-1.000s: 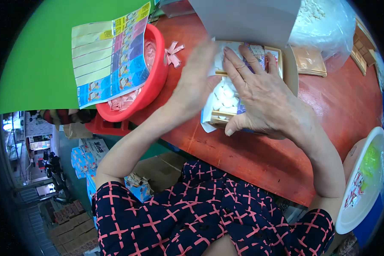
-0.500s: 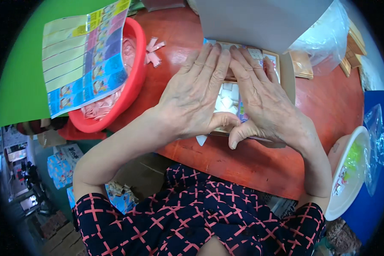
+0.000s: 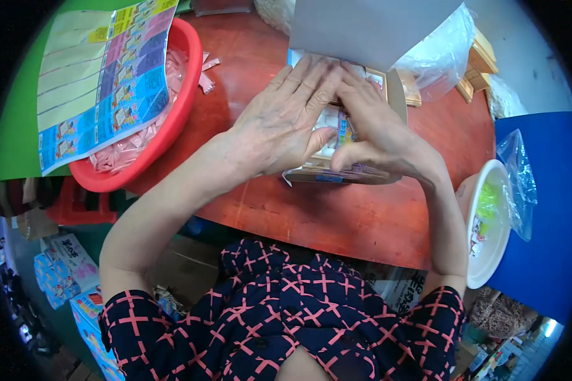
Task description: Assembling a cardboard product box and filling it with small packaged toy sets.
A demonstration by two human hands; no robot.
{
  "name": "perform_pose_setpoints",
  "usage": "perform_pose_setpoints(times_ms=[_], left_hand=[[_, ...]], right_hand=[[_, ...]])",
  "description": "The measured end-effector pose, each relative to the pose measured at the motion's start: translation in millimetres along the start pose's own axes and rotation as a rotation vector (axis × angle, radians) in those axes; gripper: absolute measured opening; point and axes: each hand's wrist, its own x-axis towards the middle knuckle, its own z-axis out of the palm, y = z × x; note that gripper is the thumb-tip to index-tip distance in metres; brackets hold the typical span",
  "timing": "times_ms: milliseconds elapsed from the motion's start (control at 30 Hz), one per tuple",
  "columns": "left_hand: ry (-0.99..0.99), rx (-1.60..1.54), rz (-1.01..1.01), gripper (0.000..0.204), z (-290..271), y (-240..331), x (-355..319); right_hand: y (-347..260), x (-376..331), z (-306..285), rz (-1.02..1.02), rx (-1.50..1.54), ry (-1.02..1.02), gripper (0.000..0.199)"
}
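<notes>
An open cardboard box (image 3: pixel 396 95) stands on the red table with its grey lid (image 3: pixel 356 32) raised at the back. My left hand (image 3: pixel 283 120) lies flat across its left part, fingers stretched forward. Beside it my right hand (image 3: pixel 384 127) presses over the right part, fingers extended and the fingertips of both hands meeting. Small white pieces (image 3: pixel 327 120) and a strip of coloured pieces (image 3: pixel 346 130) show in the gap between my thumbs. Most of the box's contents are hidden under my palms.
At the left, a red basin (image 3: pixel 187 95) holds pink packets (image 3: pixel 127 149), with a printed sheet (image 3: pixel 102 89) lying over it. A white bowl (image 3: pixel 505 222) with green bits sits at the right edge. Clear plastic bags (image 3: pixel 442 54) and wooden trays (image 3: pixel 480 63) are at the back right.
The view has shifted, so the box and table appear higher and further left. My hands stay spread on the box, with more of the coloured strip showing between the thumbs.
</notes>
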Motion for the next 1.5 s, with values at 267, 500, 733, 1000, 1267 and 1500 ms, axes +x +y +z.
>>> perform_pose_setpoints(times_ms=[267, 500, 733, 1000, 1267, 1500], left_hand=[[-0.013, 0.116, -0.046, 0.051, 3.3, 8.1, -0.6], [0.05, 0.061, -0.084, 0.049, 5.1, 14.9, 2.4], [0.067, -0.008, -0.041, 0.051, 7.2, 15.4, 2.2], [0.088, -0.064, -0.033, 0.054, 10.7, 13.3, 0.5], [-0.033, -0.152, -0.058, 0.06, 2.2, 13.7, 0.0], [-0.136, -0.124, -0.082, 0.063, -6.7, 13.9, 1.0]], right_hand=[[12.5, -22.5, -29.2, 0.79, -0.085, 0.371, 0.037], [20.9, -11.6, -19.0, 0.87, -0.339, 0.338, 0.02], [9.7, -0.2, -1.9, 0.716, -0.589, 0.372, 0.012], [-11.9, 6.7, 1.9, 0.551, -0.655, 0.284, 0.014], [-1.3, -35.5, -1.9, 0.622, 0.23, 0.349, 0.043], [14.3, -44.2, 18.0, 0.423, 0.125, 0.502, 0.044]])
